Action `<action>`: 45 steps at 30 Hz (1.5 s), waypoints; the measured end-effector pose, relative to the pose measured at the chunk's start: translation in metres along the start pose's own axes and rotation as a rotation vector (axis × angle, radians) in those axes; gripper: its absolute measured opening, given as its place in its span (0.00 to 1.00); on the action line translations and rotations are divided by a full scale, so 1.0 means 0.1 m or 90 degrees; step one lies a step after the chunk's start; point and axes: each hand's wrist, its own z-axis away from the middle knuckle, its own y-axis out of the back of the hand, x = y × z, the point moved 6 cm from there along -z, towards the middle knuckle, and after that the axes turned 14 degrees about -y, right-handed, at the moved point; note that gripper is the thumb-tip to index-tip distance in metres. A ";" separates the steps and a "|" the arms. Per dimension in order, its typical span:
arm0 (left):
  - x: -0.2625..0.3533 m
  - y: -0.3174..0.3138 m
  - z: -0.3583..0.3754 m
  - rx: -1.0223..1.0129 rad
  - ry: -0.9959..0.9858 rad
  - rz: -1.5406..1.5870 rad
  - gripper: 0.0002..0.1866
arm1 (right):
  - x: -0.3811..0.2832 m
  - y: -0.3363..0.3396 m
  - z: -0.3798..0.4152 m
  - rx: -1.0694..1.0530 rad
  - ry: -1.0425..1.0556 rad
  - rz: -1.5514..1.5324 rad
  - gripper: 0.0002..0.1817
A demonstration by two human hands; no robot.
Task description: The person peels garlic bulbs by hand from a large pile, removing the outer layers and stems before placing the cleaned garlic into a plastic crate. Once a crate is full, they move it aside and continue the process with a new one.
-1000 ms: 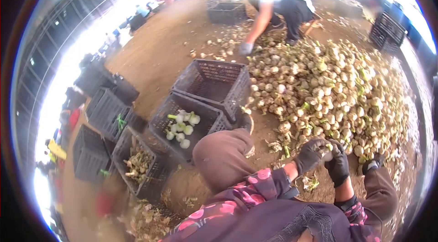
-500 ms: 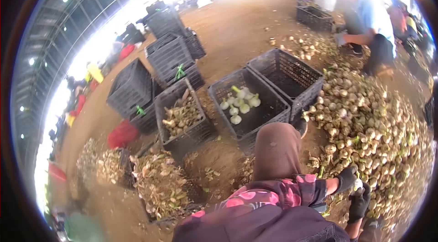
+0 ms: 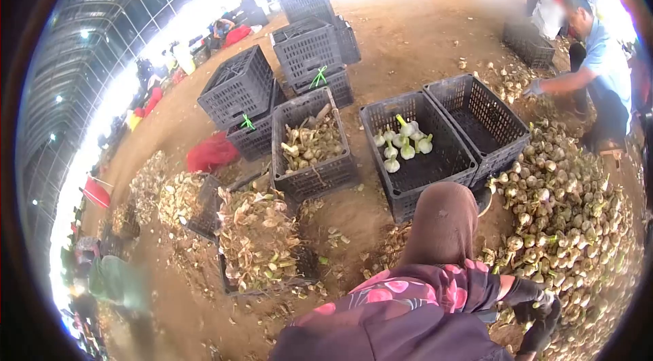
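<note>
My left hand (image 3: 525,290), in a dark glove with fingers closed, is at the lower right by the garlic heap. A small pale part of a garlic bulb (image 3: 545,300) shows at its fingertips. Close below and against it is my right hand (image 3: 541,325), also dark-gloved and curled. Whatever lies inside the right fingers is hidden. The large heap of untrimmed garlic bulbs (image 3: 571,211) spreads just beyond both hands. Several clean white garlic bulbs (image 3: 407,146) with short green stems lie in a black plastic crate (image 3: 388,187) past my knee.
Beside that crate is another black crate (image 3: 507,146). A crate of trimmed stalks (image 3: 313,143) stands left, near stacked crates (image 3: 238,85). Peelings (image 3: 262,238) overflow a crate at lower left. A red sack (image 3: 212,152) lies behind. A co-worker (image 3: 602,82) crouches at upper right.
The view has swung, so crates appear further right and the co-worker shows more fully. My hands stay together; the white bulb between them is now mostly covered.
</note>
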 end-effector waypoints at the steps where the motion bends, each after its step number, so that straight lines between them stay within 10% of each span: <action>1: 0.19 -0.11 0.08 -0.031 -0.039 0.144 0.20 | -0.07 -0.10 0.05 0.001 -0.038 -0.121 0.23; 5: 0.23 -0.18 0.06 -0.001 -0.109 0.238 0.22 | -0.12 -0.07 0.01 0.019 0.052 0.008 0.19; 8: 0.21 -0.15 0.05 0.064 -0.148 -0.036 0.22 | 0.15 -0.03 -0.08 -0.006 -0.164 -0.214 0.18; 10: 0.22 -0.16 0.07 0.116 -0.166 -0.256 0.21 | 0.28 0.01 -0.16 0.107 -0.154 0.215 0.18; 13: 0.06 -0.16 -0.01 0.145 -0.193 -0.409 0.20 | 0.76 0.20 -0.32 0.025 -0.198 0.209 0.17; 16: -0.28 -0.12 -0.10 0.059 -0.104 -0.153 0.24 | 0.58 0.17 -0.29 0.073 -0.075 0.361 0.15; 21: 0.37 -0.17 0.41 -0.010 -0.110 0.151 0.18 | 0.30 0.50 0.05 0.384 -0.272 0.428 0.21; 26: 0.63 -0.23 0.29 0.002 -0.067 0.198 0.31 | 0.71 0.38 0.06 0.386 -0.158 0.380 0.07; 32: 0.27 -0.08 0.23 0.039 -0.070 0.137 0.30 | 0.02 0.17 0.10 0.228 -0.331 -0.033 0.21; 36: 0.16 0.09 0.13 0.064 -0.302 -0.312 0.31 | -0.49 -0.09 0.10 0.135 -0.253 0.297 0.17; 45: 0.37 -0.02 0.24 0.088 -0.054 0.239 0.28 | 0.39 -0.02 -0.15 0.206 -0.291 -0.078 0.09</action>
